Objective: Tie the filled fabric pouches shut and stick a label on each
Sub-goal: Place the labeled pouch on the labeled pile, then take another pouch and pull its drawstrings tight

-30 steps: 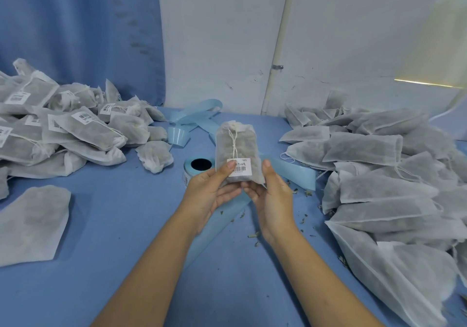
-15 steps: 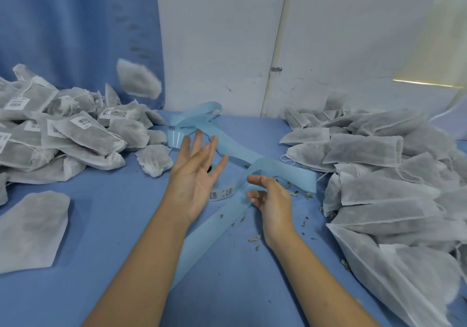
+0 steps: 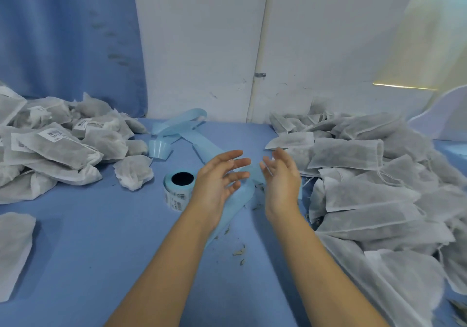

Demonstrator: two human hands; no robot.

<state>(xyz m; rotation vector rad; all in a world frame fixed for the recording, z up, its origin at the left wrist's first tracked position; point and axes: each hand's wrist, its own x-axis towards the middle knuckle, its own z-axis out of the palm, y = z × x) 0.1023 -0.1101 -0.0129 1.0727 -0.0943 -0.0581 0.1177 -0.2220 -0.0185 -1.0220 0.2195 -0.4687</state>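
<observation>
Your left hand [image 3: 219, 177] and right hand [image 3: 283, 179] hover empty, fingers loosely spread; untied pouches [image 3: 346, 153] look light and floppy, so grip one at the neck, mouth up.

A heap of grey-white fabric pouches [image 3: 366, 175], filled, lying flat and bearing no labels, covers the right side of the blue surface [image 3: 101, 238], each overlapping the next. On the left, a second heap of pouches [image 3: 58, 150] lies jumbled, several showing white barcode labels [image 3: 53, 134]. One bunched pouch [image 3: 134, 172] sits alone just beside that heap. Between the heaps a roll of labels [image 3: 179, 187] stands on end, its pale blue backing strip [image 3: 182, 124] trailing loose toward the back.
</observation>
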